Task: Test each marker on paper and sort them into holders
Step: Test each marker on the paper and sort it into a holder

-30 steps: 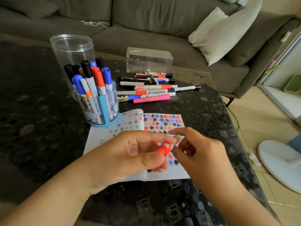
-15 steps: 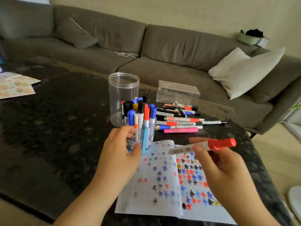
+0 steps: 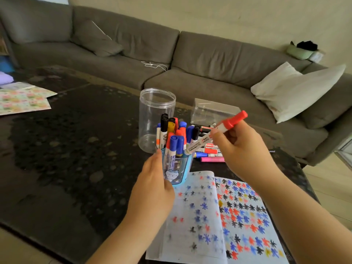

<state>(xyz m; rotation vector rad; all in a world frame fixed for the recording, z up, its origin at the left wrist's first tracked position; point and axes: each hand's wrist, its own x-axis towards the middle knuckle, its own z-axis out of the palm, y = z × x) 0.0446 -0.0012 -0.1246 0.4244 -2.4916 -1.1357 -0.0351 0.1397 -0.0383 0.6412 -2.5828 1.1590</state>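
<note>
A: Which step is this?

B: Sort step, I'd say. Right hand pinches a capped red marker mid-barrel, tilted, cap end up and to the right, bottom end right at the rim of the blue holder. Marker looks part-way in, can't confirm depth.

A: Left hand?

B: Left hand wraps the blue holder from the left side, steadying it on the surface. Holder is already packed with blue, red and black markers.

A: What's left?

B: A pile of loose markers lies just behind the holder. Clear jar behind it looks empty. Clear box sits beyond the pile. Paper, covered in test stars, lies in front of the holder.

A: Next move?

B: Judgement: find a gap between the packed markers, bring the barrel nearer upright, slide it down, release. Tight fit, so it may jam against neighbours or tip the holder. Then take 1 from the pile.
</note>
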